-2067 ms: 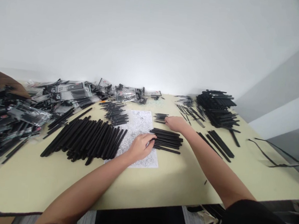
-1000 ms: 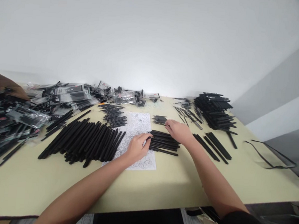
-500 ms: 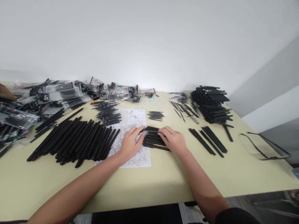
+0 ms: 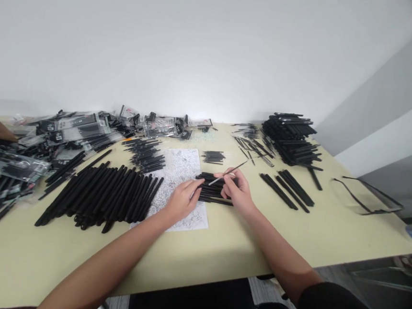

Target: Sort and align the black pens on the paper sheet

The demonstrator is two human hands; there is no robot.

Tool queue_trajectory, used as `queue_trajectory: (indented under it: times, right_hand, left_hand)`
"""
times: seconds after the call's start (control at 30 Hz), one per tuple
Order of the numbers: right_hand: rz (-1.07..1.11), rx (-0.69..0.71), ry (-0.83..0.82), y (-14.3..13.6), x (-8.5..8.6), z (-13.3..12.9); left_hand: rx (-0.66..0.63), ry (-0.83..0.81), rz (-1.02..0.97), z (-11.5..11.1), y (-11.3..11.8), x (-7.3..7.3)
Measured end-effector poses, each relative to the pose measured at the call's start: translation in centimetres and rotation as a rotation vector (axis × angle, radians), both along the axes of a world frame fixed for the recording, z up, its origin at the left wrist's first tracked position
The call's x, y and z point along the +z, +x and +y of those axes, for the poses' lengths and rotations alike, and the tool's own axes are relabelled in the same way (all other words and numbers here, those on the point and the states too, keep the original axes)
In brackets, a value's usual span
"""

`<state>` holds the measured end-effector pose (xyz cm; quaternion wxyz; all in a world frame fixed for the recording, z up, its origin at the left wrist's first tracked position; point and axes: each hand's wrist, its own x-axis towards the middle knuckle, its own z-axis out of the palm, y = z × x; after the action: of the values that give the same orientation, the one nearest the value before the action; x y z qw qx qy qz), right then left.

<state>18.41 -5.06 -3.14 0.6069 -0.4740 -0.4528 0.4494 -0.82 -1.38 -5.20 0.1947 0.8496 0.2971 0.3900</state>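
Observation:
A thin dark stick (image 4: 239, 166) with a paler lower end is pinched in my right hand (image 4: 237, 188), slanting up to the right. Beneath that hand lies a row of black sticks (image 4: 212, 191), side by side. My left hand (image 4: 184, 198) is at the left end of this row, over a patterned white sheet (image 4: 189, 220); its fingers are drawn together, and what they hold, if anything, is too small to tell. A small group of short thin sticks (image 4: 213, 157) lies just beyond the row.
Thick black tubes (image 4: 97, 195) lie left of the sheet, with thin sticks (image 4: 146, 155) behind them. Plastic packets (image 4: 78, 126) cover the far left. Stacked black tubes (image 4: 290, 140), loose tubes (image 4: 295, 188) and glasses (image 4: 370, 210) are on the right.
My right hand has lifted slightly off the row and now holds a thin stick up at an angle. My left hand has stayed near the row's left end. The view has shifted slightly.

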Motion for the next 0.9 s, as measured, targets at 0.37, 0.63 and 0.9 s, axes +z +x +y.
queue_trajectory:
  times: [0.37,0.63,0.9]
  right_hand:
    - [-0.154,0.122,-0.015,-1.2,-0.4,-0.5]
    - [-0.056,-0.011,-0.015,-0.3,0.0,-0.2]
    - [0.406,-0.086,-0.098,1.1,0.6,1.0]
  left_hand:
    - [-0.024,-0.019,0.039,0.0,0.0,0.0]
    - [0.056,-0.104,-0.099,0.1,-0.1,0.4]
    - [0.050,-0.100,-0.078,0.1,0.0,0.5]
